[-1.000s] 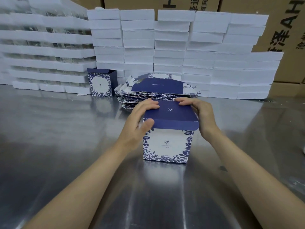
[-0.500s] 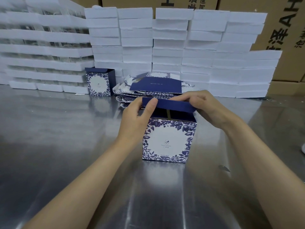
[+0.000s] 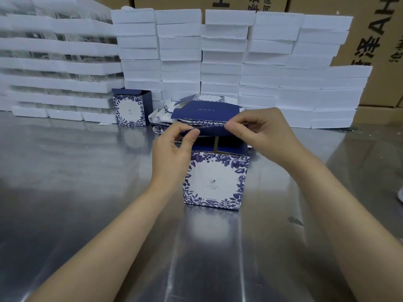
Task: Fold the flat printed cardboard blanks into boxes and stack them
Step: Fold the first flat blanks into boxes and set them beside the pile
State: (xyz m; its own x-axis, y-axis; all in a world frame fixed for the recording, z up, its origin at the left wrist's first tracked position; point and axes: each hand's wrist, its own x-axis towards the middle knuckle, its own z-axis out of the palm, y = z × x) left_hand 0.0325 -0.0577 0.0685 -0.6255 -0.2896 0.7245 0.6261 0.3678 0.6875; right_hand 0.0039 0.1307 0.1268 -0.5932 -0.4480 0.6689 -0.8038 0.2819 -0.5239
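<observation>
Navy cardboard marks the lid flap (image 3: 209,131) that both hands now hold raised above the blue-and-white floral box (image 3: 217,179), which stands upright on the steel counter (image 3: 76,171) directly in front of the person. A second ago that lid lay flat across the top; it has since been lifted back, so the dark interior and a tan inner edge show again. That reads as a reopening, probably to crease or re-tuck the flap so it seats properly, and it means this box is not finished yet.

The left hand (image 3: 174,149) pinches the lid's left end between thumb and curled fingers (image 3: 192,135). The right hand (image 3: 261,131) pinches the right end the same way, fingers closed on the card edge.

Just behind the box lies the pile of flat printed blanks (image 3: 196,110), loosely fanned. Behind and to the left of the box stands one folded box (image 3: 130,107) with its lid up, well apart from it. Beyond both rise walls of white foam trays (image 3: 218,62), with brown cartons (image 3: 370,40) behind them.
</observation>
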